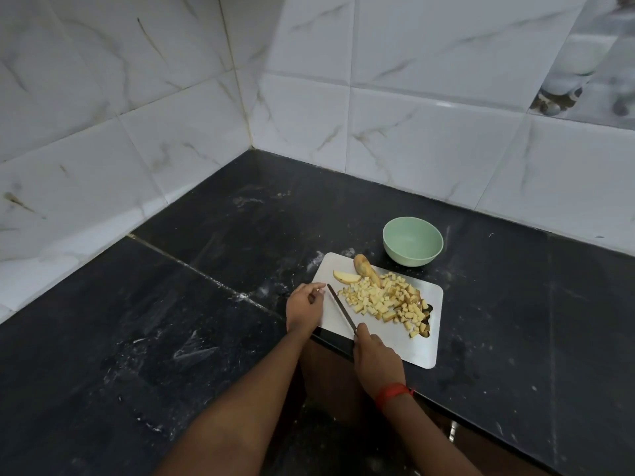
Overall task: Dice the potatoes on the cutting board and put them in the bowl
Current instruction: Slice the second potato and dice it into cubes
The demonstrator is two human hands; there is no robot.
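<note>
Head view:

1. The board [412,348] is white and lies on the black counter [171,321], close to its front edge.
2. The dice [381,298] form a loose heap on the middle and right part of the board. Some pieces lie over the handle cut-out at the right edge.
3. A potato half [365,267] with skin lies at the far edge of the board and touches the heap. A wedge [346,277] lies just left of it.
4. The bowl [412,258] is pale green. It stands upright on the counter just beyond the far edge of the board. Its bare inner floor is visible.
5. The right hand [376,355] clenches the handle of the knife [340,309]. The blade runs diagonally up and left across the board, left of the heap.
6. The left hand [304,305] rests at the left edge of the board with fingers loosely bent, grasping nothing visible. Its fingertips are near the blade tip; contact cannot be determined.
7. A red thread [391,393] circles the right wrist.
</note>
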